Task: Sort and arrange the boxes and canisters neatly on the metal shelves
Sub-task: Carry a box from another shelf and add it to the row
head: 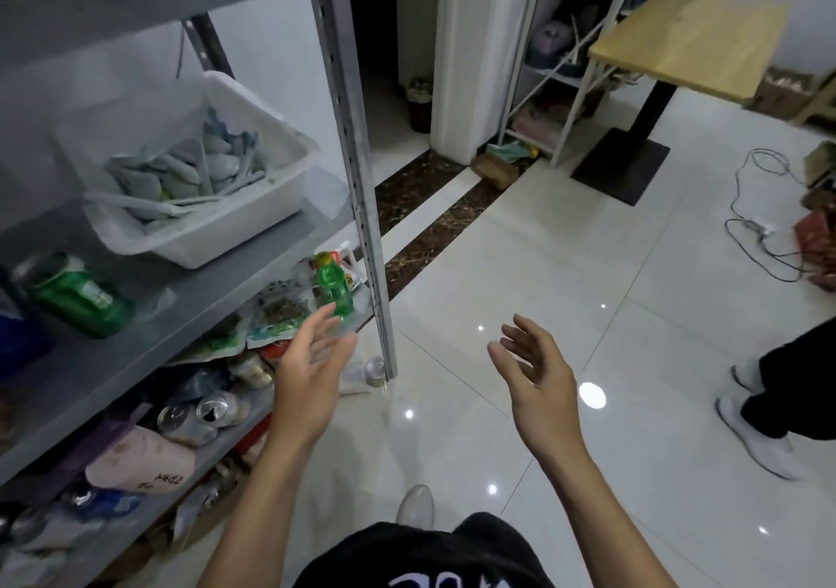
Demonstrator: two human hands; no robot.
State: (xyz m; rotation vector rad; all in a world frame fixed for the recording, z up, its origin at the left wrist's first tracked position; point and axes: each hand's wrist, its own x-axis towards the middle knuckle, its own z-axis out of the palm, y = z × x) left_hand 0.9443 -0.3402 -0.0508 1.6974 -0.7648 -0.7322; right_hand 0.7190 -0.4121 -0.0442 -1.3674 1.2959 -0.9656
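Observation:
Grey metal shelves [135,352] fill the left side. A white basket [190,244] of pale packets sits on the upper board, and a green canister [77,293] lies on its side beside it. On the lower board stand a small green bottle [334,286], snack bags [276,311], several drink cans [199,413] and a pink roll [140,461]. My left hand [312,361] hovers with straight fingers just in front of the green bottle and holds nothing. Over the floor, my right hand [534,375] is spread and empty too.
The shelf's metal upright [362,180] stands right of my left hand, with a small tin [374,370] at its foot. A wooden table [687,40] on a black base stands at the back right. Cables [764,234] lie on the tiles. Another person's legs [769,406] stand at right.

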